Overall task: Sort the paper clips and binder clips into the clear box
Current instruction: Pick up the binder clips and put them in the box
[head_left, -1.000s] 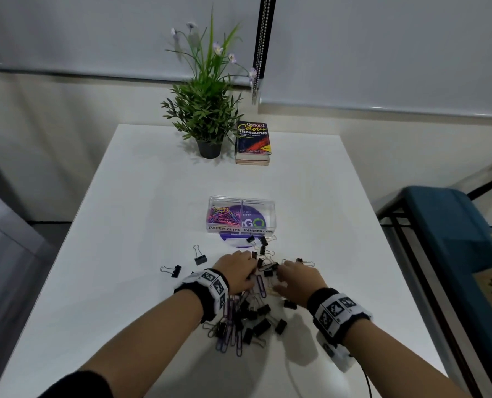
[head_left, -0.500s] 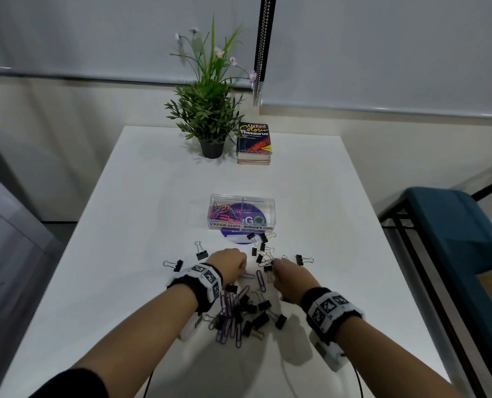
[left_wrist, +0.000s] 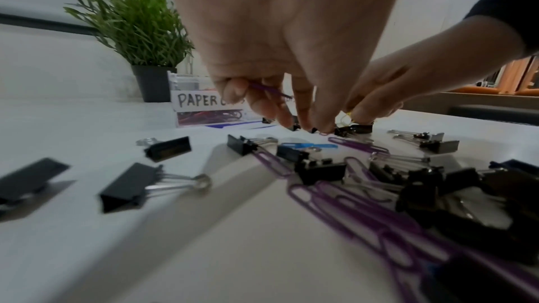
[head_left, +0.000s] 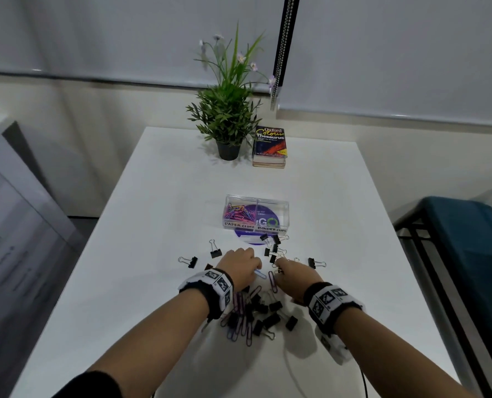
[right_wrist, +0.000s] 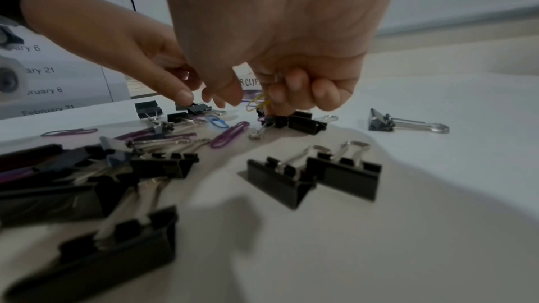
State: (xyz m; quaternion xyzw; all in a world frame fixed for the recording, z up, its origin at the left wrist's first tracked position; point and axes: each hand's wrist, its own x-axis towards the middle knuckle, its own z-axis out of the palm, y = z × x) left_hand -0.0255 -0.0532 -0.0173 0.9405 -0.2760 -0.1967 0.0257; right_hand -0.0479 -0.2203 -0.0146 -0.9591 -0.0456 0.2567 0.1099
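Paper clips (head_left: 240,320) and binder clips (head_left: 267,311) lie mixed in a pile on the white surface (head_left: 158,225), on the near side of the clear box (head_left: 256,215). The left hand (head_left: 240,264) works over the pile; its fingers (left_wrist: 264,103) are curled and pinch a purple paper clip (left_wrist: 269,90), with the tips reaching down to the clips below. The right hand (head_left: 292,275) has fingers (right_wrist: 294,86) curled round a yellow paper clip (right_wrist: 258,101), directly above a black binder clip (right_wrist: 303,121). Labels on the box front read "PAPER CLIPS" and "BINDER CLIPS"; coloured paper clips fill the left compartment. A book (head_left: 270,145) titled "Oxford Colour Thesaurus" lies beside a potted plant (head_left: 227,122) at the far edge. Bare surface extends left and right of the pile.
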